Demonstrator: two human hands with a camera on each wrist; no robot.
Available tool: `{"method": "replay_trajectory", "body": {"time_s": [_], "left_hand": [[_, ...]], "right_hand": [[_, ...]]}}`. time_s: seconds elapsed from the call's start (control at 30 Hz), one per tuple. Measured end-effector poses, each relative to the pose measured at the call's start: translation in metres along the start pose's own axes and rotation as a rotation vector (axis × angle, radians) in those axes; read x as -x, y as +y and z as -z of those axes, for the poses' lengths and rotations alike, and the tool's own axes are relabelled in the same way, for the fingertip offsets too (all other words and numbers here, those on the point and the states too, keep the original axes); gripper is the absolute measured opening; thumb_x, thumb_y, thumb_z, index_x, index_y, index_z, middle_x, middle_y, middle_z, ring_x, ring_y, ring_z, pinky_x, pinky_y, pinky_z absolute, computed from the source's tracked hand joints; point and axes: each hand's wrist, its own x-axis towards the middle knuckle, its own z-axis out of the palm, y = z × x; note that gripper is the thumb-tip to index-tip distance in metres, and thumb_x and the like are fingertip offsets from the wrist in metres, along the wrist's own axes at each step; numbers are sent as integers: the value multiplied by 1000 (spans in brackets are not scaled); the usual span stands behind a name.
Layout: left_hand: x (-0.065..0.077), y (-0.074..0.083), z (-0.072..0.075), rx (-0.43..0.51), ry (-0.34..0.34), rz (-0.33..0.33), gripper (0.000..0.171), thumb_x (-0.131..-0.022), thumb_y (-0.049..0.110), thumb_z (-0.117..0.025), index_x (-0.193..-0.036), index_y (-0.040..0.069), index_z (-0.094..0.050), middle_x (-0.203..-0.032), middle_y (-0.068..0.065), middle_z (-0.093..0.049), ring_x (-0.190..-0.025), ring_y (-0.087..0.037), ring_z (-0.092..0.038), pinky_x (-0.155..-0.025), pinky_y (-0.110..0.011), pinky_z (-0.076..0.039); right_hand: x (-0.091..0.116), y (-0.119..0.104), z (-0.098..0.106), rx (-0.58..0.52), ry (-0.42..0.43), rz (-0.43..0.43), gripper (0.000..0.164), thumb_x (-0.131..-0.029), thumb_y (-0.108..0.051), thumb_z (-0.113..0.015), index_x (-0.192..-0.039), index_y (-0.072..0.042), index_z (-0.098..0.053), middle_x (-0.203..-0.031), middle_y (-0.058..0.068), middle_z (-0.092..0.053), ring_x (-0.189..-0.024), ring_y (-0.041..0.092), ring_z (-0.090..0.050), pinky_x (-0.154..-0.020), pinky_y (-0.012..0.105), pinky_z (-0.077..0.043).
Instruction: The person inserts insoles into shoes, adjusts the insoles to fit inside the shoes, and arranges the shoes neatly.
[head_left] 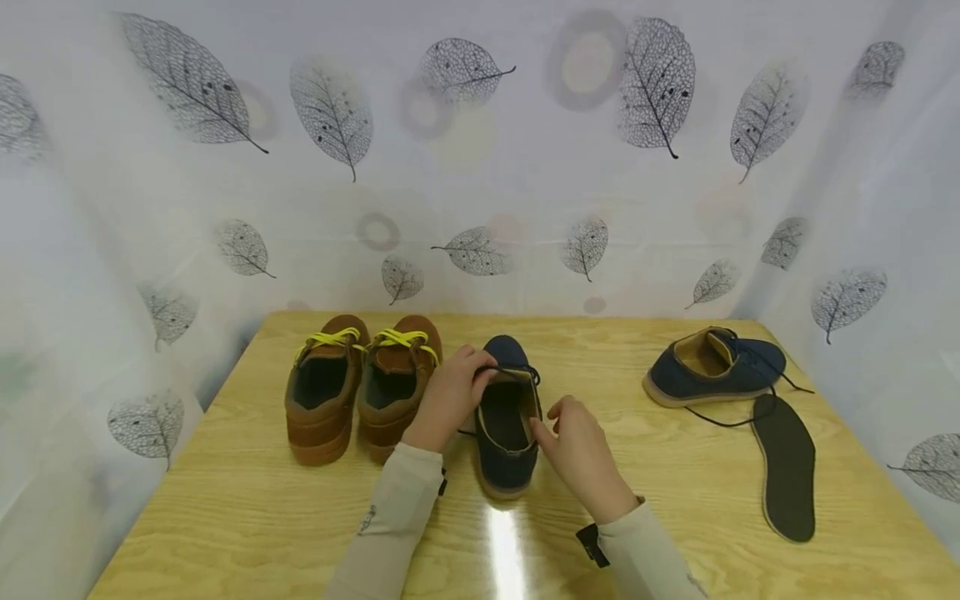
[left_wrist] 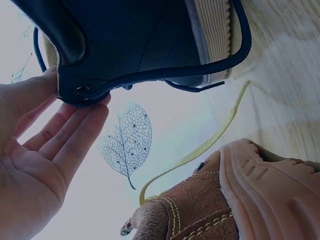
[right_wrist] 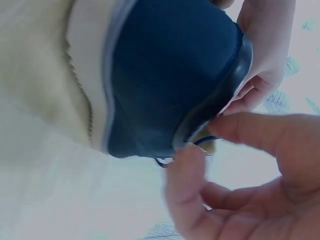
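Observation:
A navy blue lace-up shoe (head_left: 508, 475) stands at the middle of the table, toe pointing away, a dark insole (head_left: 504, 421) inside it. My left hand (head_left: 448, 400) pinches the shoe's upper edge by an eyelet between thumb and fingers; a dark lace (left_wrist: 165, 75) runs from that eyelet. On the shoe's other side, my right hand (head_left: 581, 450) has its thumb at the collar (right_wrist: 212, 102). Its bent forefinger (right_wrist: 185, 172) sits by the outside of that edge, a gap between the two tips. The navy shoe's other lace loops at its right side.
Left of the work stand two brown shoes (head_left: 303, 429) with yellow laces. A second navy shoe (head_left: 738, 379) lies at the back right, its lace trailing. A loose dark insole (head_left: 787, 475) rests in front of it. Leaf-printed cloth (head_left: 525, 192) surrounds the wooden table (head_left: 247, 517).

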Motion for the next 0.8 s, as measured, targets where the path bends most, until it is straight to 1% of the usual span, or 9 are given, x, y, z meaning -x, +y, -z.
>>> {"method": "replay_trajectory", "body": {"time_s": [0.07,0.13,0.2,0.3,0.33,0.5,0.6,0.73,0.8], "left_hand": [[0,-1,1,-2,-4,2,9,-93,15,-64,-98,10,-69,-93,-6,-60,-78,-20,-61,-69,-34,-52],[0,-1,1,-4,-7,2,10,-93,15,-64,-98,10,-69,-93,-6,-60,-78,-20,-61,-68,-34,-52],[0,-1,1,-4,-10,3,10,-92,15,-65,-99,9,-69,-93,-6,-60,-77,-19,-61,-68,-34,-52],[0,0,1,-9,-10,4,11,-92,15,-65,-99,9,-70,-93,-6,-61,-78,-20,-61,-68,-34,-52],[-1,0,1,-9,-8,5,11,-92,15,-66,-100,9,-70,-94,-7,-61,-78,-20,-62,-68,-34,-52],[-1,-1,1,-4,2,6,13,-91,14,-66,-102,7,-70,-96,-8,-61,-79,-21,-63,-68,-34,-52],[-1,-2,1,-4,0,7,14,-92,14,-66,-103,7,-69,-96,-8,-61,-78,-21,-62,-68,-34,-52],[-2,-3,2,-10,-22,10,17,-93,14,-65,-108,6,-67,-98,-9,-60,-77,-21,-61,-65,-33,-51],[-2,-4,3,-9,-55,35,22,-94,13,-63,-114,4,-65,-103,-12,-60,-81,-23,-62,-67,-35,-51]], "right_hand": [[1,4,0,-37,-52,-42,38,-94,-21,-61,-110,13,-55,-93,20,-57,-74,26,-57,-62,38,-48],[2,8,-2,-119,-112,-76,44,-96,-21,-58,-119,17,-51,-100,24,-57,-78,28,-61,-65,40,-51],[2,10,-6,-214,-134,-94,43,-97,-17,-56,-123,17,-49,-99,23,-59,-74,29,-64,-63,40,-54],[2,11,-11,-330,-139,-107,38,-96,-11,-56,-123,16,-50,-93,19,-61,-62,28,-65,-57,38,-55],[1,11,-12,-356,-136,-106,37,-96,-9,-56,-123,15,-50,-92,19,-61,-62,29,-65,-57,38,-55],[-3,9,-14,-387,-136,-100,34,-95,-6,-55,-120,16,-52,-93,20,-62,-63,31,-67,-59,39,-56],[-5,8,-14,-380,-124,-89,32,-94,-5,-55,-118,16,-54,-92,20,-63,-62,32,-67,-58,38,-55],[-8,8,-13,-378,-114,-81,30,-93,-3,-54,-116,16,-55,-93,21,-64,-62,33,-67,-58,40,-56],[-9,8,-12,-382,-117,-82,29,-94,-2,-53,-116,17,-55,-94,23,-64,-63,34,-67,-59,40,-56]]}}
